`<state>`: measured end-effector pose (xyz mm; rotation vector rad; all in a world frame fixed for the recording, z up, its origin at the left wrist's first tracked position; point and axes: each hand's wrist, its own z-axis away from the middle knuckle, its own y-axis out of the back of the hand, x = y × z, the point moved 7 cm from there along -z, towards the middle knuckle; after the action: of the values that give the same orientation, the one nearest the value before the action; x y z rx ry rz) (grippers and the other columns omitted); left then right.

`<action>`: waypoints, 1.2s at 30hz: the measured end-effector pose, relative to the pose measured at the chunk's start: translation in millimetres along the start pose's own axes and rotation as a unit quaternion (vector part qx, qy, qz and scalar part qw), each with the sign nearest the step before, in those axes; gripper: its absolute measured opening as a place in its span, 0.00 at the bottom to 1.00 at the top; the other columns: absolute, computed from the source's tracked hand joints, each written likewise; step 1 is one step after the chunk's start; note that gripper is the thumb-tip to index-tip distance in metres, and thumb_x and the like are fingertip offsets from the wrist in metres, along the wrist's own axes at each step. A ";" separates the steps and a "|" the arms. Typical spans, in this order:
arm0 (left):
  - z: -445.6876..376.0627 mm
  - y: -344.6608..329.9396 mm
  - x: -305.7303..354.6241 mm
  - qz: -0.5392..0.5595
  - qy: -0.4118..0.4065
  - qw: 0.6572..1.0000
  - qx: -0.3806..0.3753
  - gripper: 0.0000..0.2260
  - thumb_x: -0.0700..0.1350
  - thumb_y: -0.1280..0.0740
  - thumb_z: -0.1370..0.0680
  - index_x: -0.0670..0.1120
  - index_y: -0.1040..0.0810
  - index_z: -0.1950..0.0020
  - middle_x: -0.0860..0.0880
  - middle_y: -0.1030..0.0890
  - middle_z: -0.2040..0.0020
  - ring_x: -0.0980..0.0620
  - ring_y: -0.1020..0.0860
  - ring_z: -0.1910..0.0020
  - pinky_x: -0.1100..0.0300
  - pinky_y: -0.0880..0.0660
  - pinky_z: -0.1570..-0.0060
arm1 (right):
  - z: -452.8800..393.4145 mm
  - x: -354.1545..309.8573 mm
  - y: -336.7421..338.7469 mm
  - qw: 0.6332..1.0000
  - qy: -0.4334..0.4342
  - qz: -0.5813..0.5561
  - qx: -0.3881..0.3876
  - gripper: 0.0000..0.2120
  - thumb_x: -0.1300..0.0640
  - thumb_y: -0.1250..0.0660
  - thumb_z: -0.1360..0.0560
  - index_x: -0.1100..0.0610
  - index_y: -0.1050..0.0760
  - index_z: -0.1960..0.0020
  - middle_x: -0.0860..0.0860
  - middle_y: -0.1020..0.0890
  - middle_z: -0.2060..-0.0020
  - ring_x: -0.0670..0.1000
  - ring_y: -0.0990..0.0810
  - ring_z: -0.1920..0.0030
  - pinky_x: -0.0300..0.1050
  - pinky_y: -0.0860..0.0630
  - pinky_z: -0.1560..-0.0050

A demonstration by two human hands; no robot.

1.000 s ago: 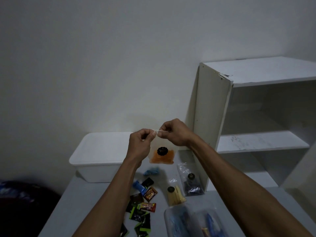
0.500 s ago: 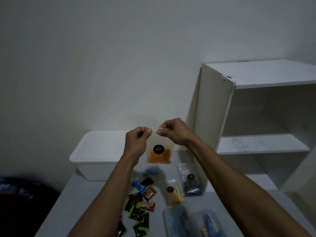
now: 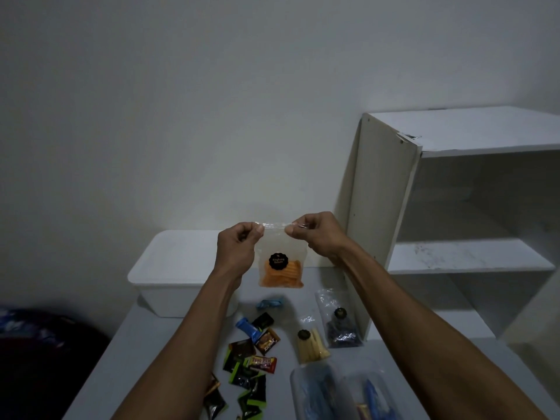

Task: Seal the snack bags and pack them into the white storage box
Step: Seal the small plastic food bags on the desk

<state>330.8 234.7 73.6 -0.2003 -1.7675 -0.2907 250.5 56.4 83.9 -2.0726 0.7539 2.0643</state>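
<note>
Sealing the first clear snack bag of orange ridged chips (image 3: pixel 281 269), held up in front of the lidded white plastic storage box (image 3: pixel 178 268)

Left hand (image 3: pixel 238 250) and right hand (image 3: pixel 315 234) are pinching its top strip; its round black label is reading roughly "Singkong Balado"; two more clear bags (image 3: pixel 325 334) are lying nearer than the box, unpacked, lid still on

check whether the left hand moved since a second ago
Yes, slightly: the left hand slid left along the snack bag top, away from the white shelf unit.
</note>
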 end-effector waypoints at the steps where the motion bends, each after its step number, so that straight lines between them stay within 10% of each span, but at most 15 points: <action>1: 0.5 -0.9 0.4 0.000 0.000 1.000 -0.002 0.05 0.41 0.32 0.22 0.41 0.18 0.51 0.50 0.18 0.59 0.59 0.22 0.62 0.74 0.27 0.64 | -0.1 0.3 0.6 1.000 0.000 -0.004 0.009 0.06 0.58 0.25 0.27 0.59 0.18 0.56 0.46 0.20 0.67 0.39 0.24 0.68 0.32 0.30 0.66; 13: -1.2 7.0 -1.9 0.006 0.008 1.000 0.011 0.05 0.42 0.32 0.22 0.41 0.18 0.52 0.52 0.20 0.62 0.60 0.25 0.63 0.72 0.28 0.63 | 3.5 0.3 6.1 0.998 -0.010 -0.045 0.033 0.09 0.63 0.25 0.28 0.68 0.19 0.54 0.48 0.17 0.63 0.33 0.22 0.71 0.26 0.30 0.72; 26: -3.0 10.3 -4.4 0.000 0.012 1.000 -0.016 0.03 0.43 0.31 0.22 0.46 0.17 0.53 0.52 0.17 0.57 0.61 0.23 0.61 0.66 0.28 0.58 | 10.4 -10.6 5.5 0.999 -0.016 0.010 -0.027 0.14 0.46 0.28 0.26 0.57 0.15 0.51 0.48 0.14 0.55 0.41 0.19 0.57 0.36 0.26 0.61; 36: -0.3 -0.3 -13.3 -0.015 0.010 0.999 -0.041 0.03 0.45 0.29 0.23 0.46 0.17 0.52 0.48 0.16 0.54 0.53 0.21 0.55 0.61 0.25 0.55 | 2.4 -17.1 -17.0 0.984 0.001 0.158 -0.081 0.10 0.53 0.27 0.26 0.60 0.17 0.58 0.49 0.17 0.65 0.44 0.22 0.64 0.38 0.26 0.63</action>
<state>333.9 234.7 60.6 -0.2284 -1.7415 -0.3861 256.5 76.6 95.8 -2.1566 1.0058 2.3578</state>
